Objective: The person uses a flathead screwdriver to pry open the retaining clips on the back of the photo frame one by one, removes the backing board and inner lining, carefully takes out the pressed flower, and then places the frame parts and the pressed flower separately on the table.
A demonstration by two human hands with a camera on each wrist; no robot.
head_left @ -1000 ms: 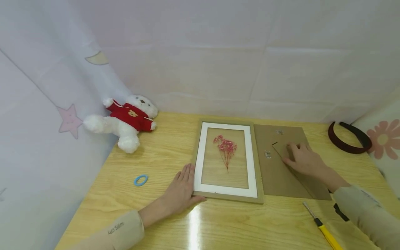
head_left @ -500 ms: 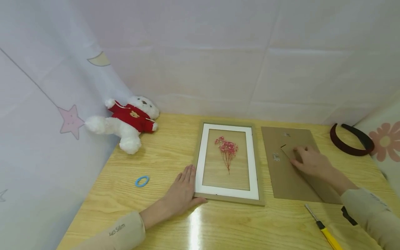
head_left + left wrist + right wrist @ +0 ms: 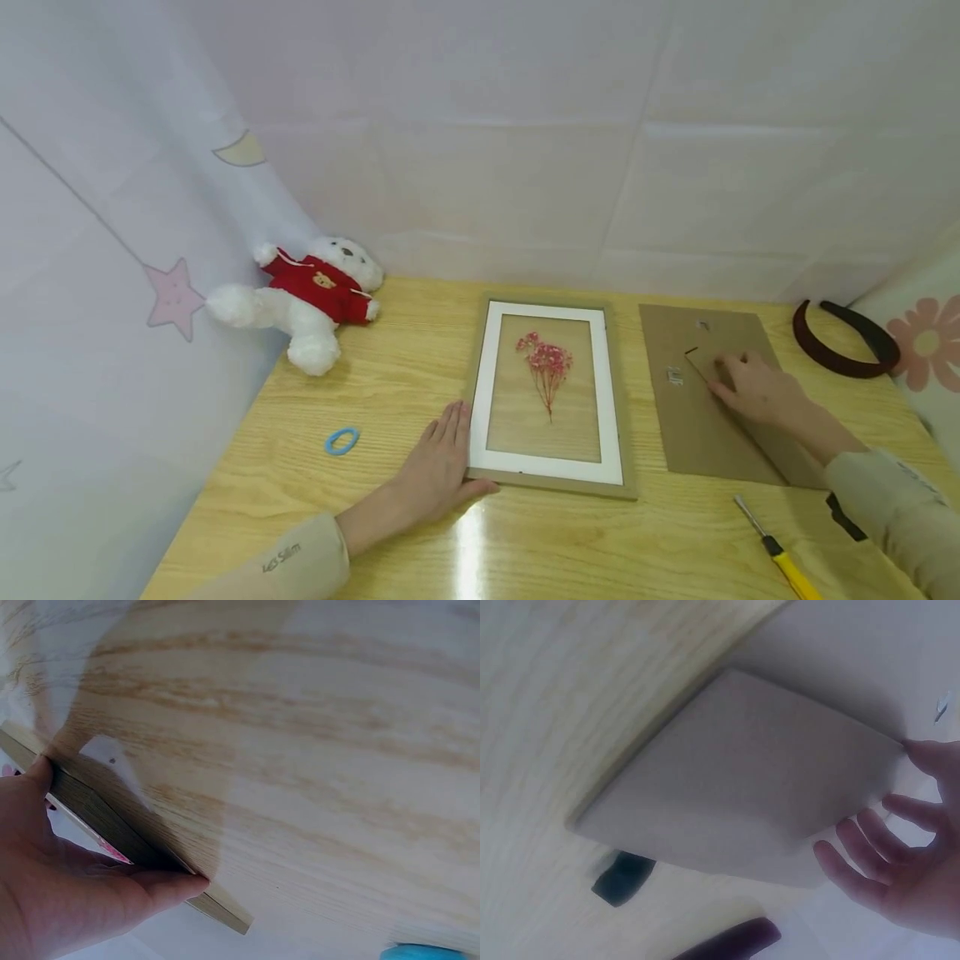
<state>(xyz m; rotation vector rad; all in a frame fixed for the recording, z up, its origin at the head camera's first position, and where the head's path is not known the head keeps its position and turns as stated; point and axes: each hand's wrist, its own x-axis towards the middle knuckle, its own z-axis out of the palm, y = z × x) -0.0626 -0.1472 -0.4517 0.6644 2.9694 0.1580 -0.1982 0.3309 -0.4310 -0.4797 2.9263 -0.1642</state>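
The left hand lies against the lower left corner of a beige picture frame with pink dried flowers in it. In the left wrist view the thumb and fingers of this left hand touch the frame's outer edges. To the right, a brown backing board with small metal clips lies apart from the frame. On it, the right hand pinches the narrow end of a brown flap. The right wrist view shows the right hand at the flap's end.
A yellow-handled screwdriver lies at the front right, near a black object by the right sleeve. A dark red headband is at the back right. On the left are a blue ring and a white teddy in red.
The right hand and the backing board have moved right, opening a gap beside the frame. The left hand stays against the frame.
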